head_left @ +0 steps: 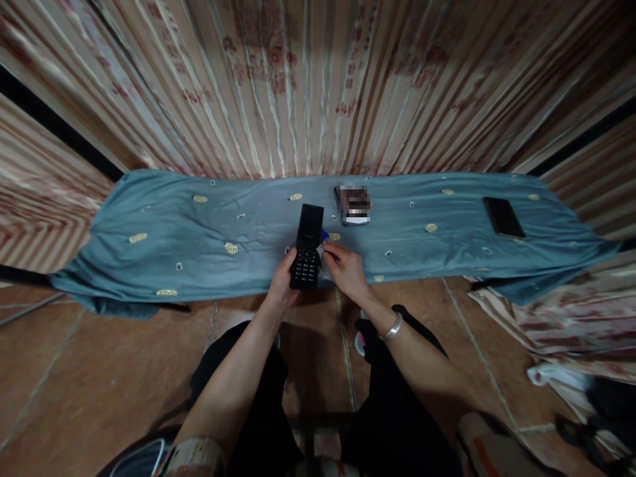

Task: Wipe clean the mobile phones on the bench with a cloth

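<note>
A black flip phone (307,248), unfolded with its dark screen at the top and keypad at the bottom, is held in my left hand (284,275), thumb along its left edge. My right hand (346,266) is closed in a pinch just right of the phone's hinge. Whatever lies between those fingertips is too small to make out. A small dark blue thing (325,234) shows beside the phone's right edge, just above the right fingertips; its kind is unclear.
Teal patterned cloth (258,258) covers a long narrow bench or table. At its back lies a dark flat thing (338,197) with a pixelated face. A black smartphone-like slab (503,217) lies on the right. Pleated curtains (303,99) hang behind; tiled floor (124,377) is below.
</note>
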The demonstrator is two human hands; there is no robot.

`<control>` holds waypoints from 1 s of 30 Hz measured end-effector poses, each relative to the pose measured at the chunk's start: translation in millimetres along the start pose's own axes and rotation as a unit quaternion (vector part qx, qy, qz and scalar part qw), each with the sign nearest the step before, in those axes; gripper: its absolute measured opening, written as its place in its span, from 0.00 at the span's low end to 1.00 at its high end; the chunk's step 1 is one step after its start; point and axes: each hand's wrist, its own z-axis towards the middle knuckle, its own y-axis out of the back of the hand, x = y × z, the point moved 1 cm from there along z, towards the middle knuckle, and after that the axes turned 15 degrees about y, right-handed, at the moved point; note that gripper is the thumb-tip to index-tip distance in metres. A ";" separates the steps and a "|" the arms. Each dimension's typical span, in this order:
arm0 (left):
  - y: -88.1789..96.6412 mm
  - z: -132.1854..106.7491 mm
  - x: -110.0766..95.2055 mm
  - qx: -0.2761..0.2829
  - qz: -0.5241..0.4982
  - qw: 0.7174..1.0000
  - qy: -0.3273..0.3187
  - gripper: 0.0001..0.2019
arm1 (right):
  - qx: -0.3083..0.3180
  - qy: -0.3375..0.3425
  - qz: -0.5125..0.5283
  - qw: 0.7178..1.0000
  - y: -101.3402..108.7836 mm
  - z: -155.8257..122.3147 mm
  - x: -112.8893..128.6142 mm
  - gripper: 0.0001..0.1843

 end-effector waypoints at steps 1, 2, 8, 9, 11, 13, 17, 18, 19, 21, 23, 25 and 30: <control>-0.2 0.2 -0.2 0.000 -0.001 1.000 0.001 0.11 | 0.004 0.005 -0.002 1.000 -0.3 -0.7 1.0 0.13; -0.2 0.5 -0.6 -0.001 -0.004 1.000 0.003 0.12 | 0.009 0.011 -0.003 1.000 -0.9 -1.6 2.5 0.13; 3.5 3.2 -8.4 -0.034 -0.055 0.998 0.006 0.16 | 0.052 0.046 0.002 0.998 -7.8 -9.1 16.8 0.14; 4.5 3.6 -10.0 -0.034 -0.055 0.998 0.007 0.16 | 0.056 0.050 0.004 0.997 -8.7 -10.2 19.2 0.14; 6.5 4.2 -12.4 -0.028 -0.048 0.998 0.009 0.17 | 0.062 0.057 0.004 0.996 -9.8 -12.0 23.1 0.14; 8.1 4.4 -13.8 -0.025 -0.038 0.999 0.007 0.19 | 0.065 0.064 0.004 0.996 -10.1 -13.2 25.4 0.14; 9.3 4.2 -14.4 -0.020 -0.024 1.000 -0.002 0.20 | 0.065 0.081 0.012 0.995 -10.6 -14.5 25.8 0.14; 9.4 4.2 -14.5 -0.017 -0.023 1.000 -0.004 0.20 | 0.061 0.082 0.016 0.995 -11.0 -14.8 25.7 0.14; 9.5 4.4 -14.7 -0.016 -0.024 1.000 -0.006 0.21 | 0.057 0.082 0.022 0.995 -11.4 -14.9 25.8 0.14; 10.1 5.2 -15.5 -0.017 -0.032 0.999 -0.013 0.21 | 0.049 0.078 0.038 0.995 -12.5 -15.0 26.9 0.13; 10.9 6.5 -16.9 -0.019 -0.040 0.999 -0.018 0.21 | 0.045 0.072 0.057 0.995 -13.4 -15.0 29.4 0.12; 11.5 7.4 -18.7 -0.021 -0.046 0.999 -0.019 0.21 | 0.045 0.071 0.070 0.994 -13.8 -15.1 32.7 0.12; 11.5 6.9 -22.6 -0.036 -0.059 0.997 -0.019 0.21 | 0.055 0.101 0.055 0.992 -13.5 -16.5 41.2 0.16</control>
